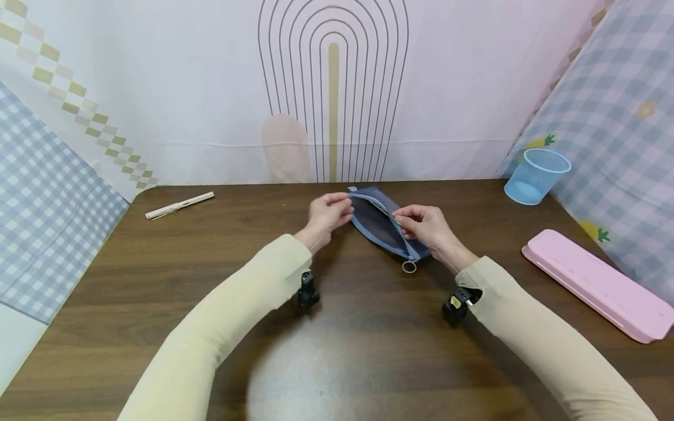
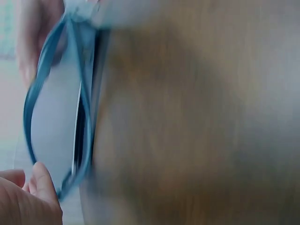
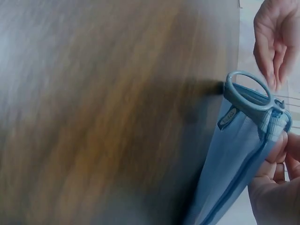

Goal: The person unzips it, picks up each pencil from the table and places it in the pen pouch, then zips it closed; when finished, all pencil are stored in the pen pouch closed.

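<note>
A blue-grey zip pouch (image 1: pixel 370 235) lies towards the back of the table, its mouth spread apart. My left hand (image 1: pixel 326 217) pinches the far left end of the mouth between thumb and fingers. On the other side, my right hand (image 1: pixel 427 227) pinches the right-hand zipper edge. At the pouch's near corner hangs a round zipper pull ring (image 1: pixel 409 266), seen larger in the right wrist view beside a small label. Looking from the left wrist, both blue zipper edges (image 2: pixel 29 112) bow apart. The inside looks dark from above, so its contents cannot be made out.
A cream pen (image 1: pixel 180 206) lies at the table's back left. To the right are a light blue mesh cup (image 1: pixel 530 182) and a long pink case (image 1: pixel 600 285). Patterned cloth (image 1: pixel 210 88) hangs behind the wooden table (image 1: pixel 368 356) and along its sides.
</note>
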`<state>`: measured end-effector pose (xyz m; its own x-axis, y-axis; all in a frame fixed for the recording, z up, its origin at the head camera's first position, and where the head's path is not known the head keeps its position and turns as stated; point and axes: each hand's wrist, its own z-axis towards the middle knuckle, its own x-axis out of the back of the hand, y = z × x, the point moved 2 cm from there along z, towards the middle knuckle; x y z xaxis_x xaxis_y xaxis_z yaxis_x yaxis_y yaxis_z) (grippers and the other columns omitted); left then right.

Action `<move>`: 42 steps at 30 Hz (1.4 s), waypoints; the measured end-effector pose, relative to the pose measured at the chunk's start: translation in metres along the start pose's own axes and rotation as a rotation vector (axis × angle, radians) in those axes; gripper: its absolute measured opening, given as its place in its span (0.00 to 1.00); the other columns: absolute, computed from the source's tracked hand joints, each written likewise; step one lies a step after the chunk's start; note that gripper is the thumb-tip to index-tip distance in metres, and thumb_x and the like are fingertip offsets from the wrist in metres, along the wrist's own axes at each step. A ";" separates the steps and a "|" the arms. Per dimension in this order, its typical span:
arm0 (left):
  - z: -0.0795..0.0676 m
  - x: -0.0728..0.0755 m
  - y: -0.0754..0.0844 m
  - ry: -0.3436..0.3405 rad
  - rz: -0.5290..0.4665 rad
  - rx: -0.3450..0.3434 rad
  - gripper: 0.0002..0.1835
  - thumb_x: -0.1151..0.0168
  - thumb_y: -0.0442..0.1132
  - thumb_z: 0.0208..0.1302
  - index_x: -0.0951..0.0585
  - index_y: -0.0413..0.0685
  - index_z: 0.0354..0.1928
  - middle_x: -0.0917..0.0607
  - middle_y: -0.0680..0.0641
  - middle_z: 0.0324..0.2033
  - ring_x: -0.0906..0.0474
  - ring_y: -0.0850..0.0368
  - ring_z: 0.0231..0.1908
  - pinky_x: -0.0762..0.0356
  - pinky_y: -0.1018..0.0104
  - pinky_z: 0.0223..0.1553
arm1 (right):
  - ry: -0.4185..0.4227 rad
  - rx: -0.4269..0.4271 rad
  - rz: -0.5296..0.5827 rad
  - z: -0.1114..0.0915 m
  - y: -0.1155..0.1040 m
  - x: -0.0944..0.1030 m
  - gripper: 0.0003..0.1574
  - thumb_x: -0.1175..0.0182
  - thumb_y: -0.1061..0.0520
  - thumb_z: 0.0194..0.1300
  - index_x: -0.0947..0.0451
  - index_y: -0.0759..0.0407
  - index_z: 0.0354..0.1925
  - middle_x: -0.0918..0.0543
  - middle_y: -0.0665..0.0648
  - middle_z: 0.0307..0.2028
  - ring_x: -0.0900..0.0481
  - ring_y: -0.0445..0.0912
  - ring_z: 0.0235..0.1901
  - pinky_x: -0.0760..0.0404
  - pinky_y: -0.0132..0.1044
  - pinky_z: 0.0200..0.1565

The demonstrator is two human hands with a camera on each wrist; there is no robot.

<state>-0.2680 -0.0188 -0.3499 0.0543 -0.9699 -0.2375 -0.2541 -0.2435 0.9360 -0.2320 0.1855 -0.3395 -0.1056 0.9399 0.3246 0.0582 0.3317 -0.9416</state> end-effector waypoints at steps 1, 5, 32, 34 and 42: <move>0.002 0.006 0.003 0.026 0.024 -0.028 0.17 0.42 0.29 0.63 0.24 0.34 0.54 0.21 0.31 0.51 0.19 0.56 0.33 0.19 0.64 0.45 | -0.010 0.001 -0.016 0.000 0.001 0.001 0.15 0.44 0.62 0.67 0.24 0.71 0.49 0.22 0.45 0.26 0.26 0.35 0.23 0.21 0.25 0.28; 0.006 0.027 0.011 0.070 0.163 -0.088 0.16 0.41 0.32 0.64 0.22 0.33 0.52 0.20 0.33 0.49 0.19 0.48 0.43 0.21 0.58 0.49 | -0.046 -0.001 -0.068 -0.002 0.003 0.006 0.15 0.45 0.62 0.67 0.24 0.70 0.48 0.23 0.46 0.25 0.27 0.36 0.23 0.21 0.25 0.29; 0.002 0.044 0.004 -0.012 0.320 0.044 0.18 0.38 0.25 0.58 0.25 0.34 0.51 0.20 0.44 0.36 0.24 0.64 0.26 0.17 0.71 0.32 | 0.016 0.024 -0.176 -0.006 0.012 0.025 0.16 0.46 0.61 0.68 0.25 0.72 0.50 0.22 0.69 0.46 0.24 0.39 0.31 0.18 0.29 0.36; 0.001 0.046 0.004 0.013 0.323 0.033 0.17 0.38 0.25 0.58 0.24 0.35 0.50 0.21 0.45 0.35 0.24 0.63 0.26 0.18 0.72 0.30 | 0.048 0.002 -0.179 -0.008 0.015 0.032 0.17 0.47 0.61 0.69 0.26 0.73 0.50 0.23 0.69 0.46 0.23 0.38 0.32 0.17 0.30 0.37; -0.003 0.055 0.001 0.067 0.295 0.006 0.14 0.39 0.24 0.58 0.23 0.34 0.46 0.25 0.47 0.31 0.26 0.64 0.25 0.19 0.76 0.27 | -0.056 -0.138 -0.108 -0.017 0.027 0.046 0.20 0.47 0.64 0.68 0.34 0.79 0.53 0.18 0.56 0.32 0.19 0.38 0.28 0.16 0.31 0.35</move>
<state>-0.2625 -0.0724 -0.3616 0.0410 -0.9972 0.0623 -0.2738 0.0488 0.9606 -0.2181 0.2387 -0.3487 -0.1739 0.8937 0.4135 0.1789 0.4416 -0.8792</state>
